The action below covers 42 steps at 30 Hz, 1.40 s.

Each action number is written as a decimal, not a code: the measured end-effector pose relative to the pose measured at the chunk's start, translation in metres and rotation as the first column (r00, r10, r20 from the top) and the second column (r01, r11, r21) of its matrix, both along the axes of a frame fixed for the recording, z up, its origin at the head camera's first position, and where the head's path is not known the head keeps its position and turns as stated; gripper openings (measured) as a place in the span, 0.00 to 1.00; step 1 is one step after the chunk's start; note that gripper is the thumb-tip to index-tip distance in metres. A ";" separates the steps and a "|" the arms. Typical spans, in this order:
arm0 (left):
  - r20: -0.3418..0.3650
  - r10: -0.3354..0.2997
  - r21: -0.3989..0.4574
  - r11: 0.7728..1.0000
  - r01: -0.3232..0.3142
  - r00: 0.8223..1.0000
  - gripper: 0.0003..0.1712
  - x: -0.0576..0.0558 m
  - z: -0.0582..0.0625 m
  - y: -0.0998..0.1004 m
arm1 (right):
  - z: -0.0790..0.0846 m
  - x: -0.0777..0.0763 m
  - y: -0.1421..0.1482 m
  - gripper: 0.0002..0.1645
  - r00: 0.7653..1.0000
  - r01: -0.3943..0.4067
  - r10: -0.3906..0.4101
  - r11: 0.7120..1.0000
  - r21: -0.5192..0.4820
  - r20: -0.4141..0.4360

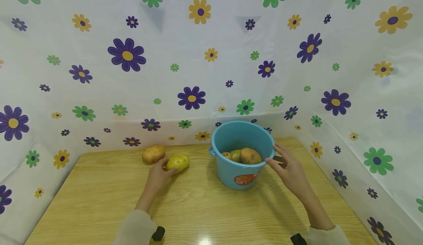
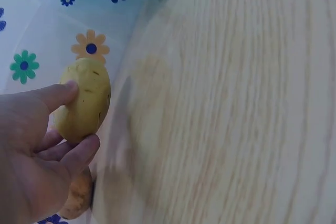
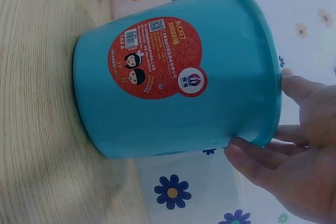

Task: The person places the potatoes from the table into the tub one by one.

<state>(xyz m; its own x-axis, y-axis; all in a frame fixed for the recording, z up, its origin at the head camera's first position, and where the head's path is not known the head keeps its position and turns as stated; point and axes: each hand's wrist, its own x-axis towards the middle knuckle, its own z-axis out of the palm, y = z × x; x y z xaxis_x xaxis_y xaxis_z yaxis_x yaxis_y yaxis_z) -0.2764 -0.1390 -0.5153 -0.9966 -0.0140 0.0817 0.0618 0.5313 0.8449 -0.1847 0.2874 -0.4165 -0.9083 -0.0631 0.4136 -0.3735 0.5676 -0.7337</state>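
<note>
My left hand [image 1: 159,173] pinches a yellow-green potato [image 1: 178,163] between thumb and fingers, left of the bucket; the left wrist view shows the potato [image 2: 84,98] upright in that grip. Just behind the hand lies a browner potato [image 1: 154,154], partly covered by the hand in the left wrist view. With thumb and fingers at its rim, my right hand [image 1: 290,169] holds the light-blue bucket [image 1: 231,173] on its right side. Several potatoes [image 1: 250,156] lie inside the bucket. A red label [image 3: 157,59] is on its outer wall.
The bucket stands on a light wood-grain table [image 1: 198,208]. A white sheet with printed flowers [image 1: 211,80] hangs along the back and both sides. The bucket's handle [image 1: 211,150] shows at its left rim.
</note>
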 end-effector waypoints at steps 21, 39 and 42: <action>-0.017 0.018 0.035 0.999 -0.017 1.000 0.38 0.043 0.062 0.014 | -0.002 0.000 0.001 0.35 1.000 0.001 -0.001 1.000 -0.001 -0.003; -0.042 -0.005 0.071 0.997 0.008 0.999 0.36 0.067 0.133 0.044 | 0.000 0.000 0.000 0.36 1.000 0.003 -0.003 1.000 -0.009 0.022; -0.049 -0.013 0.069 0.998 0.016 0.999 0.36 0.068 0.143 0.050 | 0.000 0.000 0.000 0.36 1.000 0.000 0.000 1.000 -0.013 0.021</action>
